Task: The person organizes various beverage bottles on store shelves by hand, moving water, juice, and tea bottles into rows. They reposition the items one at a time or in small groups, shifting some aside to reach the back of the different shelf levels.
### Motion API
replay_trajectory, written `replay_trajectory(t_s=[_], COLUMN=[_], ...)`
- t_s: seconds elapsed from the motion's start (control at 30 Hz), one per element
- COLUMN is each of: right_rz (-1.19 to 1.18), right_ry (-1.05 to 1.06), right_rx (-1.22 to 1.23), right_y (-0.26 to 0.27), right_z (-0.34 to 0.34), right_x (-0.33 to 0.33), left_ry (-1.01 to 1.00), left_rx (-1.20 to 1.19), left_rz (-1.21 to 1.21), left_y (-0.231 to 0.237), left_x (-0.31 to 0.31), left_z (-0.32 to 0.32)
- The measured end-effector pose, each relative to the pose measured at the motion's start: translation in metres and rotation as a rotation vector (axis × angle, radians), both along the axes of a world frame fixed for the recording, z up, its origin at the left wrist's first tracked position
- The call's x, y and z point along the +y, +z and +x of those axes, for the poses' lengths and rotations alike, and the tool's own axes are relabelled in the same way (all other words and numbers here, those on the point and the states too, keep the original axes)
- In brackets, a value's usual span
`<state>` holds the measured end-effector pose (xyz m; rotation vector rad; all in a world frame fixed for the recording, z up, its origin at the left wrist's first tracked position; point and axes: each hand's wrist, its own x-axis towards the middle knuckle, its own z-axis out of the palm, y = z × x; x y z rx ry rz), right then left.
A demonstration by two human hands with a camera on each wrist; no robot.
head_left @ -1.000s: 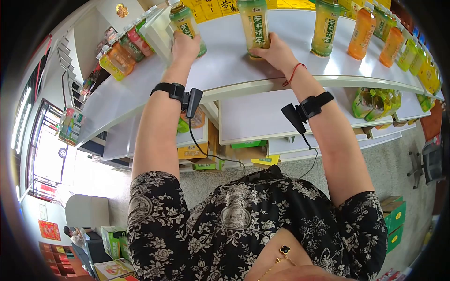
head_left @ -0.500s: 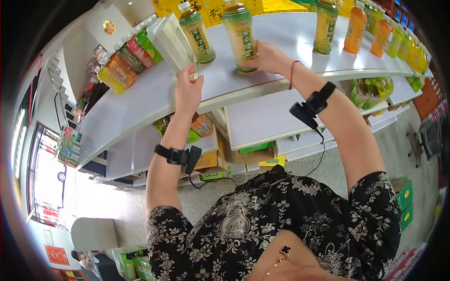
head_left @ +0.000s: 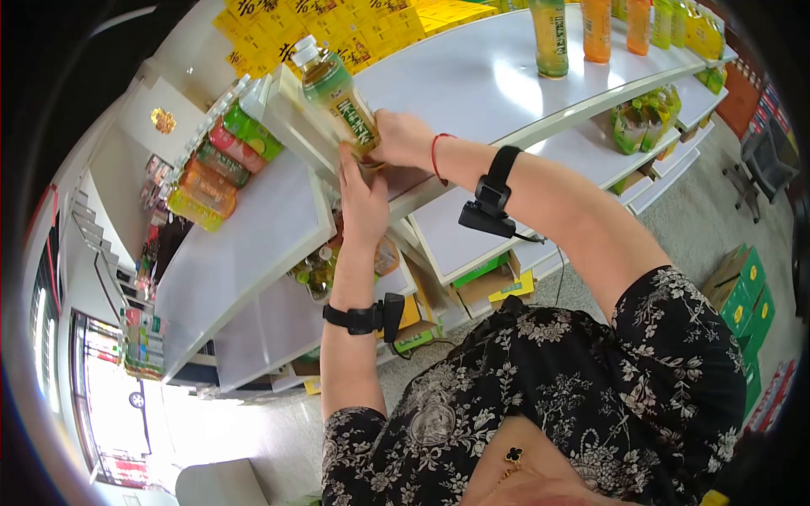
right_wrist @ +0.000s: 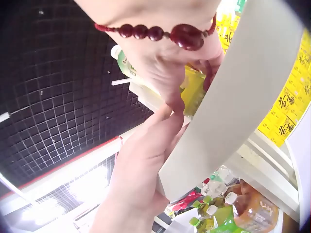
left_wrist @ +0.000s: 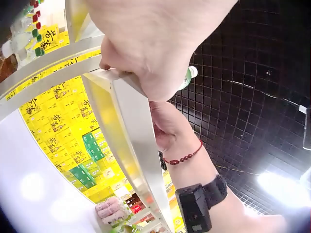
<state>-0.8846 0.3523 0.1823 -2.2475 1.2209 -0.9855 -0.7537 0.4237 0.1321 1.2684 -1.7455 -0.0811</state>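
Note:
A tall tea bottle (head_left: pixel 342 105) with a white cap and green label stands tilted in the head view, beside the white upright divider (head_left: pixel 291 114). My right hand (head_left: pixel 403 142) grips it low down, the wrist wearing a red cord bracelet. Just below its base is my left hand (head_left: pixel 364 207), fingers straight, tips right at the bottle's bottom and the shelf edge. The left wrist view shows the bottle's white cap (left_wrist: pixel 193 72) beyond my left hand. From the right wrist, both hands overlap closely near the white shelf edge (right_wrist: pixel 228 92). The second tea bottle is hidden.
Another green-labelled tea bottle (head_left: pixel 550 42) and orange bottles (head_left: pixel 596 34) stand along the shelf to the right. Left of the divider is a row of mixed drink bottles (head_left: pixel 207 185). Yellow boxes (head_left: pixel 337 29) lie behind. Wrapped bottles (head_left: pixel 645 118) sit on the lower shelf.
My right hand has slid its tea bottle left to the divider. My left hand let go of the other bottle, drew back, then came up to this bottle's base. The view has turned.

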Motion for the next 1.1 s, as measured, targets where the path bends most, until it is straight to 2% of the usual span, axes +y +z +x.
replay_trajectory(t_s=[0.1,0.17,0.27,0.33,0.37,0.4,0.43,0.5,0.6,0.63,0.7,0.9,0.97,1.03,1.1], right_rz=[-0.011,-0.088,-0.301,-0.399,-0.285,-0.380,-0.622,-0.533,-0.199,-0.199,0.054,0.010,-0.061,-0.050,-0.090], right_ry=[-0.035,0.118,0.022,-0.381,-0.528,-0.586,-0.835,-0.844,-0.642,-0.635,-0.431,-0.494,-0.654,-0.565,-0.431], right_rx=[0.007,-0.043,-0.297,-0.404,-0.441,-0.669,-0.379,-0.330,-0.243,-0.240,-0.262,-0.117,-0.051,-0.086,-0.106], right_y=[-0.005,-0.009,-0.018,0.004,0.015,0.013,0.010,0.005,0.003,0.006,0.018,0.016,0.014,0.006,0.010], right_z=[-0.005,-0.016,-0.072,-0.135,-0.172,-0.203,-0.235,-0.273,-0.286,-0.286,-0.279,-0.287,-0.281,-0.269,-0.229], right_x=[-0.003,-0.007,-0.020,-0.017,-0.030,-0.042,-0.054,-0.070,-0.080,-0.078,-0.072,-0.105,-0.109,-0.103,-0.060], left_ry=[0.017,-0.092,-0.068,-0.046,-0.052,-0.062,-0.070,-0.085,-0.094,-0.095,-0.108,-0.099,-0.115,-0.113,-0.110], left_rx=[-0.020,0.077,0.057,0.063,0.072,0.063,0.055,0.063,0.071,0.071,0.081,0.094,0.091,0.095,0.102], left_rz=[-0.011,0.005,0.008,0.014,0.016,0.004,-0.008,-0.014,-0.023,-0.029,-0.036,-0.036,-0.050,-0.041,-0.035], left_y=[-0.004,-0.006,-0.001,0.001,0.002,0.000,-0.002,-0.003,-0.003,-0.004,-0.006,-0.008,-0.009,-0.008,-0.005], left_x=[-0.001,-0.007,0.003,0.006,0.003,0.003,0.002,0.001,-0.001,-0.001,-0.006,-0.005,-0.006,-0.004,-0.002], left_z=[-0.002,0.004,-0.002,-0.005,-0.004,-0.002,-0.002,-0.002,0.000,0.000,0.002,0.003,0.004,0.003,0.001])
